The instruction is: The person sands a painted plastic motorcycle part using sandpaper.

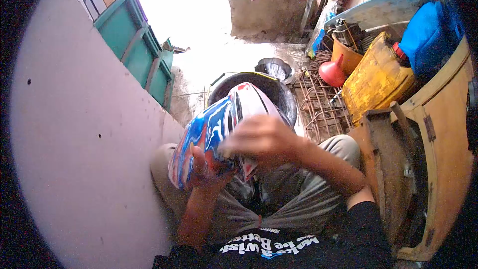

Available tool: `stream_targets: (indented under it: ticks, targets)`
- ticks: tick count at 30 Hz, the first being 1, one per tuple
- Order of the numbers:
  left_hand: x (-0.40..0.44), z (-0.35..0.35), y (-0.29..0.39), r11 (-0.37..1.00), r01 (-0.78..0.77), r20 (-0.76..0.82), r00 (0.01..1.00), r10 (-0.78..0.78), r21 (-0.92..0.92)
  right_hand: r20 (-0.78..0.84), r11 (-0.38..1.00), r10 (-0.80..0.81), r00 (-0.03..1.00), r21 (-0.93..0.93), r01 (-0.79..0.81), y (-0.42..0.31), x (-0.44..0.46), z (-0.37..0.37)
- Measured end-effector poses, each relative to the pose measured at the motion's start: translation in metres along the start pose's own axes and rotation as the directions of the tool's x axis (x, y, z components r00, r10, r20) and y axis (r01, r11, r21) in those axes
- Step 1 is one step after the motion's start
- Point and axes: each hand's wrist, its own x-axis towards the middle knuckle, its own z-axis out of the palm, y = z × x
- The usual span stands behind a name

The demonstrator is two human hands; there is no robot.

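Observation:
A glossy helmet (204, 127) in blue, red and white rests tilted above my lap, its white-and-red part (249, 102) toward the far side. From below, my left hand (203, 169) grips its near edge with the thumb sticking up. My right hand (261, 142) is at the helmet's near right side, blurred by motion. Its fingers are smeared, so whether anything is in them cannot be made out. Just beyond the helmet stands a black bucket (291, 102), partly hidden behind it.
A dark scalloped basin (275, 68) sits past the bucket. Rusty wire mesh (321, 107), a red funnel (332, 71), a yellow jerrycan (381, 77) and a blue container (432, 35) crowd the right. A wooden frame (443, 179) stands near my right arm, a pale panel (84, 119) at left.

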Motion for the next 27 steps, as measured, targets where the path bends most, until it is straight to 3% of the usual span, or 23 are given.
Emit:
stream_targets:
  ticks: [2,3,4,7,8,10,12,14,16,17,20,21,22,24,26,27]
  targets:
    - [-0.001,0.000,0.000,1.000,-0.001,-0.001,1.000,0.001,-0.003,0.089,0.927,0.278,0.957,-0.286,-0.242,0.035,-0.008,-0.017]
    - [-0.001,0.000,-0.001,1.000,0.000,0.000,1.000,0.000,-0.005,0.034,0.855,0.391,0.920,-0.383,-0.350,0.051,-0.008,-0.020]
    - [-0.002,-0.001,-0.001,1.000,0.004,0.000,1.000,-0.004,-0.006,0.087,0.824,0.455,0.886,-0.419,-0.382,0.053,-0.014,-0.022]
    - [-0.002,-0.001,-0.003,1.000,0.002,0.003,1.000,-0.002,-0.008,-0.005,0.997,0.065,0.998,-0.039,-0.065,0.009,-0.005,0.001]
    - [-0.002,-0.002,-0.002,1.000,0.002,0.000,1.000,-0.002,-0.008,0.062,1.000,-0.016,0.998,0.028,0.014,-0.012,0.011,-0.011]
    - [-0.005,-0.001,-0.002,1.000,0.008,-0.007,1.000,-0.008,-0.004,0.079,0.986,0.129,0.988,-0.117,-0.119,0.019,-0.005,-0.010]
    - [-0.004,-0.002,-0.003,1.000,0.006,-0.004,1.000,-0.006,-0.010,-0.014,0.857,0.424,0.905,-0.317,-0.406,0.054,-0.012,-0.017]
    - [-0.001,-0.002,-0.003,1.000,0.008,0.000,1.000,-0.008,-0.006,0.119,0.855,0.385,0.915,-0.420,-0.305,0.044,-0.013,-0.019]
    - [-0.001,-0.002,-0.004,1.000,0.002,0.000,1.000,-0.002,-0.009,-0.023,0.997,0.080,0.997,0.006,-0.080,0.007,0.004,-0.007]
    - [0.000,-0.002,-0.004,1.000,-0.002,-0.002,1.000,0.002,-0.012,0.047,0.998,0.019,0.999,0.065,-0.022,-0.007,0.007,-0.009]
    - [-0.002,-0.002,-0.003,1.000,0.000,-0.008,1.000,0.000,-0.012,0.044,0.940,0.261,0.964,-0.238,-0.244,0.040,-0.010,-0.017]
    - [-0.002,-0.002,-0.003,1.000,0.002,-0.009,1.000,-0.002,-0.015,0.027,0.838,0.453,0.891,-0.354,-0.415,0.058,-0.016,-0.018]
    - [-0.002,-0.002,-0.003,1.000,0.004,-0.008,1.000,-0.004,-0.016,0.032,0.834,0.474,0.880,-0.336,-0.437,0.065,-0.019,-0.020]
    - [-0.001,-0.002,-0.004,1.000,0.000,-0.002,1.000,0.000,-0.014,0.085,0.932,0.294,0.952,-0.245,-0.266,0.033,-0.009,-0.020]
    - [-0.002,-0.003,-0.004,1.000,-0.005,-0.007,1.000,0.005,-0.015,0.038,1.000,0.031,0.999,0.005,-0.031,0.000,0.008,-0.016]
    - [-0.001,-0.002,-0.004,1.000,-0.005,-0.006,1.000,0.005,-0.011,0.046,0.996,0.085,0.995,0.007,-0.086,0.008,0.003,-0.011]
